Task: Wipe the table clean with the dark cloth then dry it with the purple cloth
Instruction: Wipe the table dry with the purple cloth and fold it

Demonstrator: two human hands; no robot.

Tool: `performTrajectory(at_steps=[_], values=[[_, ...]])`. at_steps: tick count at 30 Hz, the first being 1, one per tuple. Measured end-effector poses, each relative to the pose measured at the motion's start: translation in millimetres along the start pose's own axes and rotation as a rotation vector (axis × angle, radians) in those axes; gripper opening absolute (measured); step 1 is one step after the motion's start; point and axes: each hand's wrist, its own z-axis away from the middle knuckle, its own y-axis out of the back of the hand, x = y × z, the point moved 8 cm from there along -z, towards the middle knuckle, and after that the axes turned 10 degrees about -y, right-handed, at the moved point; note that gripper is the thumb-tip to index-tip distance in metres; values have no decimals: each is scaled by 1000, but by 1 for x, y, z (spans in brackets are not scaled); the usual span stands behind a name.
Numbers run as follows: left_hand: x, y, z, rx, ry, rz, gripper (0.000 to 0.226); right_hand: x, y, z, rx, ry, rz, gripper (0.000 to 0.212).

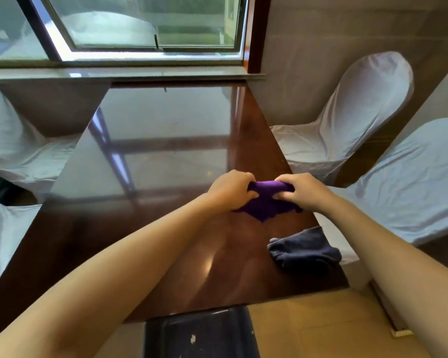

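Observation:
The purple cloth (265,202) is bunched over the right side of the glossy brown table (145,156). My left hand (230,188) grips its left end and my right hand (301,189) grips its right end, both with fingers curled into the fabric. The cloth's lower edge hangs down to the tabletop. The dark cloth (303,251) lies crumpled by itself at the table's right edge, nearer to me than the purple one, under my right forearm.
Chairs in white covers stand on the right (352,120) and on the left (13,146). A window with a stone sill (130,73) runs along the far end. A dark blue stool (199,334) sits below the table's near edge on tan floor tiles.

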Motion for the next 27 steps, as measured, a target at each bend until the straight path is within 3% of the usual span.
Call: performTrajectory(at_steps=[9, 17, 27], values=[[-29, -39, -120, 201, 130, 42, 24, 71, 27, -113, 192, 88, -13, 31], [-28, -165, -100, -10, 157, 94, 32, 154, -77, -102, -140, 92, 8, 45], [-23, -199, -70, -113, 125, -83, 50, 170, -113, -87, -269, 97, 189, 58]])
